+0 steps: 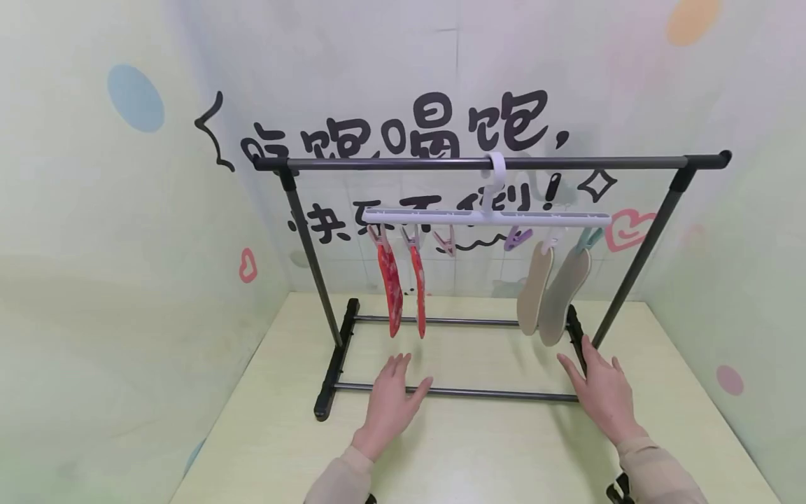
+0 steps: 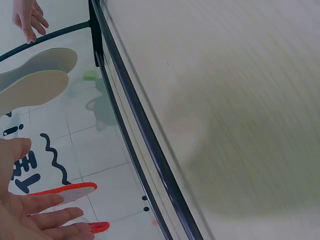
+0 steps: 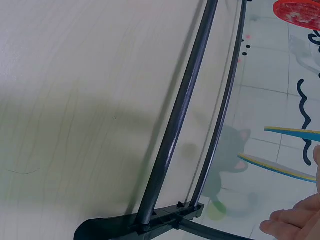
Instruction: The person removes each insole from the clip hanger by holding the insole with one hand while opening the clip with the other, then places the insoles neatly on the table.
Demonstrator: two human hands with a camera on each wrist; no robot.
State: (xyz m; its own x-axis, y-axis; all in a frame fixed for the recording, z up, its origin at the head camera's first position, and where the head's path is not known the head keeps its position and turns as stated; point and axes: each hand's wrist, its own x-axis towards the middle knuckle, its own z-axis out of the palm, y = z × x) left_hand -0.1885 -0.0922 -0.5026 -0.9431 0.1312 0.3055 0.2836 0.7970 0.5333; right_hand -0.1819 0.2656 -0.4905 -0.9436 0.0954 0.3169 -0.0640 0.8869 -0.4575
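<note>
A pale lilac hanger with clips hooks over the top bar of a black rack. Two red patterned insoles hang from its left clips, edge-on to the head view. From the right clips hang two beige-grey insoles, turned more flat-on. My left hand, fingers extended and thumb apart, is below the red pair and holds nothing. Below and to the right of the beige-grey pair, my right hand has its thumb and fingers spread, also holding nothing. In the left wrist view, the left fingers overlap the red insoles.
Between the pairs, a pink clip and a purple clip hang without insoles. The rack's lower front bar runs across the pale wooden table between black feet. Behind it stands a wall with black lettering.
</note>
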